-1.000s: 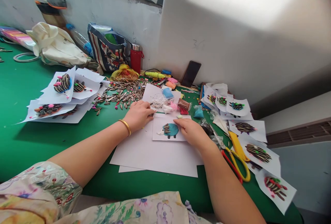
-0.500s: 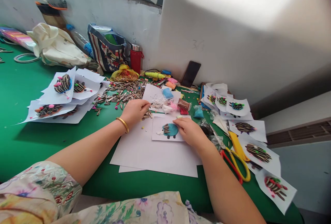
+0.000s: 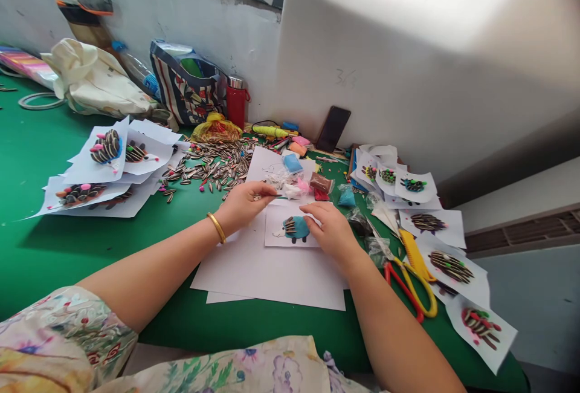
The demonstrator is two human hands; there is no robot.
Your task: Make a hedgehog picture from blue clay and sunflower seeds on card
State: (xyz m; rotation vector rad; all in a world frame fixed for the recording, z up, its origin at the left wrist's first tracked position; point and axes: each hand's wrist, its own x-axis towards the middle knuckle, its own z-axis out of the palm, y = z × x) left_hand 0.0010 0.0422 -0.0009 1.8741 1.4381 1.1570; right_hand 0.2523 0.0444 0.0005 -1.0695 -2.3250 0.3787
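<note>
My left hand [image 3: 249, 204], with a gold bangle at the wrist, pinches a sunflower seed [image 3: 278, 195] that barely shows at its fingertips. It hovers just left of and above a small white card [image 3: 276, 239]. On the card is a blue clay hedgehog [image 3: 299, 230] with a pale snout, dark feet and a few striped seeds set in its back. My right hand [image 3: 330, 231] lies over the card's right side, thumb and fingers apart, with nothing seen in it. Beneath the card are larger white sheets [image 3: 272, 281].
Loose sunflower seeds [image 3: 212, 166] are heaped behind my left hand. Bagged clay, blue [image 3: 292, 164] and brown [image 3: 321, 182], lies beyond the card. Scissors [image 3: 414, 284] sit at right. Finished hedgehog cards are stacked left [image 3: 97, 166] and right [image 3: 453, 266]. A phone [image 3: 333, 129] leans against the wall.
My left hand has moved right, from beside the seeds towards the card. My right hand's fingers have lifted and spread a little at the card's right side.
</note>
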